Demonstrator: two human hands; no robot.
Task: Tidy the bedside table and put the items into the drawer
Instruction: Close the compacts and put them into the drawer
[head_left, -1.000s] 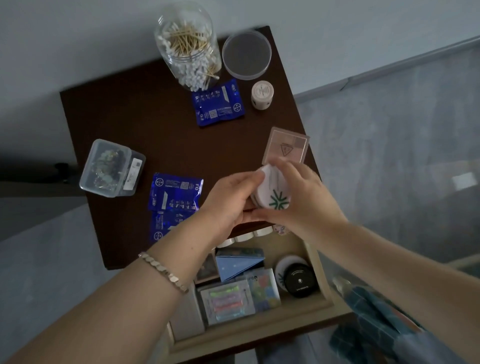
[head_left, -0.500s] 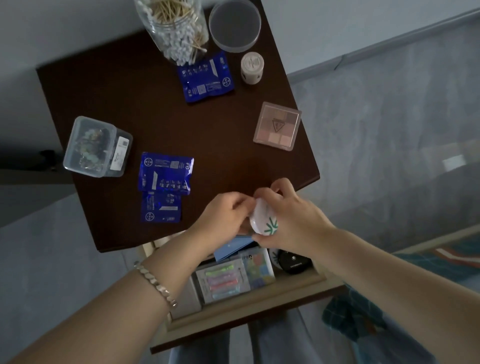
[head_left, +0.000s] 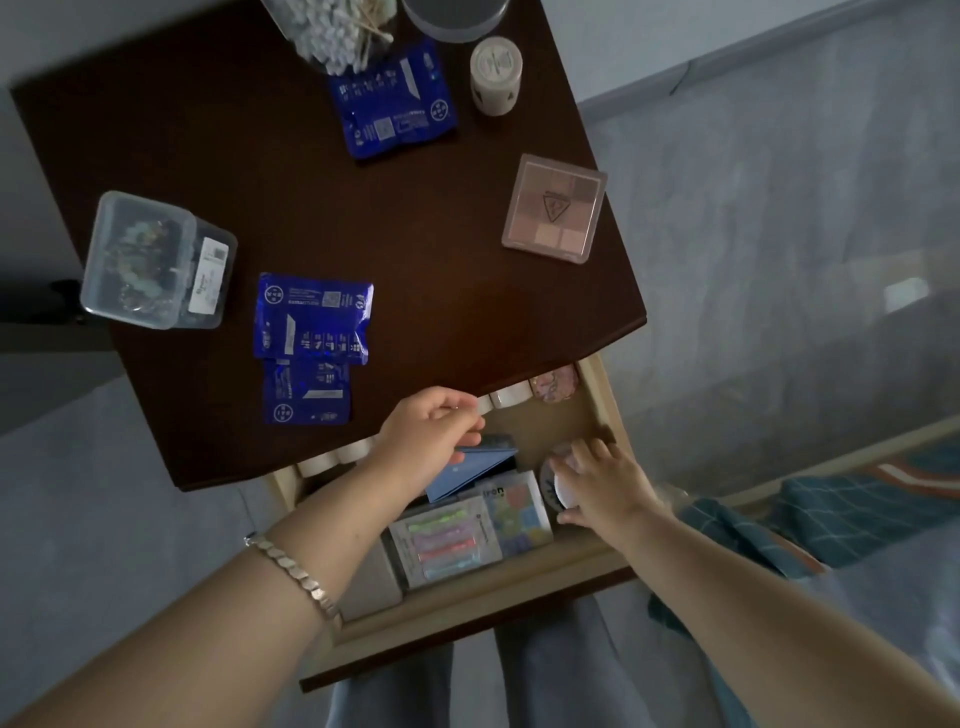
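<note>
White compact (head_left: 563, 492), half-hidden, clamped in right hand (head_left: 605, 486); left hand (head_left: 428, 434) curled, hold unclear.

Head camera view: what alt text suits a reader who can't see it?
A person's right-hand grip holds a round white case inside the open wooden drawer of a dark brown bedside table, the left-hand grip hovering beside it. Blue foil packets, a square pink palette and a clear plastic box lie on top.
</note>
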